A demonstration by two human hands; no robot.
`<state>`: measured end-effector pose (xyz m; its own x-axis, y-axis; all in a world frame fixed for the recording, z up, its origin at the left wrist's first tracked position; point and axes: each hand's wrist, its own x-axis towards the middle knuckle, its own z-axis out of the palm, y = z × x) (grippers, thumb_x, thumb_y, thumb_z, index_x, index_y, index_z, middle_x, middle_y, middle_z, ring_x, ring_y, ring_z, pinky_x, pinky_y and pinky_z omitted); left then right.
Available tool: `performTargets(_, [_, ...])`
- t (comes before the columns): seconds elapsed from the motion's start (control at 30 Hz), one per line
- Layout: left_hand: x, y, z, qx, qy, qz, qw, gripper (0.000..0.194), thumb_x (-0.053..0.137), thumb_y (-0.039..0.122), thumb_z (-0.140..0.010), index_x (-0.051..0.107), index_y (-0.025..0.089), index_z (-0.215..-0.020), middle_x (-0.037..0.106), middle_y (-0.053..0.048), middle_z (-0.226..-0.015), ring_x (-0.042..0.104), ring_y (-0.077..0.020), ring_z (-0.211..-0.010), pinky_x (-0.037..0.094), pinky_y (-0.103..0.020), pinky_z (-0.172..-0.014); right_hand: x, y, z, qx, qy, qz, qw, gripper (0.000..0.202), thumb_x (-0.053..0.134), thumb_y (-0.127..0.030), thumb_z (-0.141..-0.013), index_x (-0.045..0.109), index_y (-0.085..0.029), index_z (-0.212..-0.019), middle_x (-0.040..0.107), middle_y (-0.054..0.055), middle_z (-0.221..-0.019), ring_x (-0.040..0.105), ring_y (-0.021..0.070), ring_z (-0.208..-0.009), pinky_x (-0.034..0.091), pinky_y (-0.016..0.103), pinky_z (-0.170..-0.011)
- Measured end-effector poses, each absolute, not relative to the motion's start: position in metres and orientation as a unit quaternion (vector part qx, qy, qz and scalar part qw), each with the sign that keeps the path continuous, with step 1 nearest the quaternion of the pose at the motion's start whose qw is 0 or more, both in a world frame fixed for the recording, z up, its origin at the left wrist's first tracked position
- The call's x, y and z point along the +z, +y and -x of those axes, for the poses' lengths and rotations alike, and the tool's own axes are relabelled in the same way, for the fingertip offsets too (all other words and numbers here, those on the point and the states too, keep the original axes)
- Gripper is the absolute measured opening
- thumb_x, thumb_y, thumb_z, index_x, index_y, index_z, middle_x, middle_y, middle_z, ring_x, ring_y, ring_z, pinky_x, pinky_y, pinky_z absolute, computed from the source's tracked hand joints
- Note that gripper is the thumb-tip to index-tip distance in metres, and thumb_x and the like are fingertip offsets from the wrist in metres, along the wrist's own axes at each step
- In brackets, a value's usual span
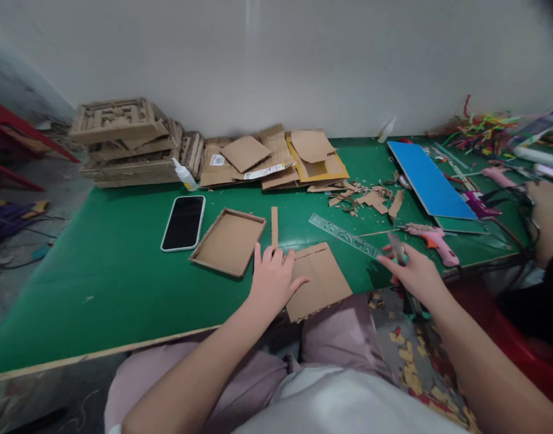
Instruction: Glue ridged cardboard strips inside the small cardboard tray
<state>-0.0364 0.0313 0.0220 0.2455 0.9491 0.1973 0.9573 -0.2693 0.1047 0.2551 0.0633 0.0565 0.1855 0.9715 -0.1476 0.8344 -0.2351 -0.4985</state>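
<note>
My left hand lies with its fingers spread on the green table, over the end of a narrow cardboard strip and the left edge of a cardboard piece. That piece has a torn line near its top and overhangs the table's front edge. In my right hand is a utility knife, its blade up and its teal handle partly hidden. The right fingertips meet the near end of a clear ruler. Left of my left hand lies a shallow cardboard tray.
A phone, glue bottle, stacked cardboard boxes and flat cardboard are to the left and back. Cardboard scraps, a blue board and a pink glue gun sit right. Another person's arm is at far right.
</note>
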Motion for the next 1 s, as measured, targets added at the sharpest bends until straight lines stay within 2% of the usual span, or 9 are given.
performTargets(0.17, [0.02,0.029,0.033,-0.096,-0.611,0.785,0.041,0.066,0.045,0.063,-0.077,0.056,0.013,-0.117,0.059,-0.012,-0.093,0.048,-0.0291,-0.096,0.016,-0.058,-0.103,0.035,0.003,-0.229,0.475,-0.55,0.673,0.139,0.03,0.06,-0.047,-0.069,0.044,-0.022,-0.071,0.05,-0.007,-0.049,0.049,0.012,-0.037,0.039,0.024,-0.041])
performTargets(0.23, [0.019,0.026,0.03,-0.1,-0.609,0.785,0.045,0.061,0.043,0.061,-0.079,0.057,0.013,-0.115,0.059,-0.012,-0.092,0.048,-0.0288,-0.095,0.017,-0.057,-0.103,0.025,-0.009,-0.216,0.548,-0.508,0.642,0.171,0.031,0.061,-0.046,-0.068,0.042,-0.021,-0.073,0.057,-0.005,-0.063,0.047,0.0089,-0.038,0.04,0.024,-0.04])
performTargets(0.33, [0.017,0.021,0.024,-0.104,-0.596,0.795,0.05,0.055,0.042,0.055,-0.083,0.059,0.013,-0.113,0.059,-0.01,-0.087,0.049,-0.0269,-0.09,0.019,-0.054,-0.103,0.02,-0.011,-0.205,0.557,-0.503,0.626,0.212,0.03,0.061,-0.043,-0.069,0.042,-0.021,-0.074,0.05,-0.007,-0.061,0.046,0.0073,-0.038,0.041,0.023,-0.04])
performTargets(0.43, [0.017,0.018,0.021,-0.103,-0.589,0.8,0.054,0.052,0.04,0.051,-0.085,0.059,0.012,-0.113,0.059,-0.01,-0.084,0.05,-0.0258,-0.087,0.022,-0.051,-0.102,0.028,0.001,-0.203,0.523,-0.52,0.638,0.22,0.027,0.061,-0.04,-0.07,0.044,-0.02,-0.075,0.047,-0.008,-0.059,0.045,0.007,-0.036,0.039,0.022,-0.038])
performTargets(0.63, [0.019,0.012,0.018,-0.095,-0.586,0.802,0.065,0.045,0.036,0.039,-0.09,0.049,0.019,-0.128,0.059,-0.007,-0.075,0.051,-0.0236,-0.081,0.028,-0.048,-0.097,0.046,0.042,-0.189,0.423,-0.597,0.644,0.222,0.023,0.057,-0.04,-0.073,0.049,-0.021,-0.084,0.057,-0.004,-0.067,0.05,0.0079,-0.039,0.041,0.02,-0.04])
performTargets(0.73, [0.018,0.008,0.015,-0.085,-0.584,0.805,0.066,0.051,0.036,0.045,-0.088,0.051,0.013,-0.126,0.06,-0.01,-0.08,0.051,-0.0249,-0.083,0.029,-0.048,-0.095,0.052,0.063,-0.193,0.396,-0.651,0.623,0.177,0.023,0.055,-0.037,-0.074,0.053,-0.021,-0.09,0.06,-0.003,-0.07,0.052,0.0082,-0.04,0.04,0.02,-0.04])
performTargets(0.8, [0.017,0.006,0.014,-0.08,-0.581,0.808,0.063,0.059,0.037,0.05,-0.086,0.05,0.008,-0.125,0.059,-0.011,-0.08,0.051,-0.0259,-0.083,0.03,-0.048,-0.093,0.055,0.069,-0.214,0.341,-0.644,0.658,0.191,0.025,0.053,-0.038,-0.075,0.054,-0.022,-0.094,0.061,-0.003,-0.073,0.053,0.0086,-0.04,0.041,0.021,-0.042])
performTargets(0.9, [0.019,0.003,0.014,-0.076,-0.578,0.811,0.053,0.07,0.041,0.059,-0.081,0.049,0.005,-0.126,0.059,-0.012,-0.081,0.05,-0.0265,-0.082,0.03,-0.049,-0.092,0.059,0.068,-0.272,0.192,-0.599,0.749,0.21,0.025,0.05,-0.038,-0.076,0.054,-0.021,-0.093,0.064,0.001,-0.082,0.055,0.01,-0.046,0.043,0.023,-0.05])
performTargets(1.0, [0.021,0.0,0.014,-0.065,-0.57,0.818,0.039,0.076,0.046,0.063,-0.076,0.049,0.005,-0.125,0.059,-0.012,-0.081,0.05,-0.027,-0.082,0.03,-0.049,-0.091,0.06,0.06,-0.334,0.046,-0.561,0.814,0.144,0.027,0.047,-0.035,-0.075,0.055,-0.022,-0.097,0.065,0.003,-0.084,0.057,0.0144,-0.055,0.04,0.025,-0.055])
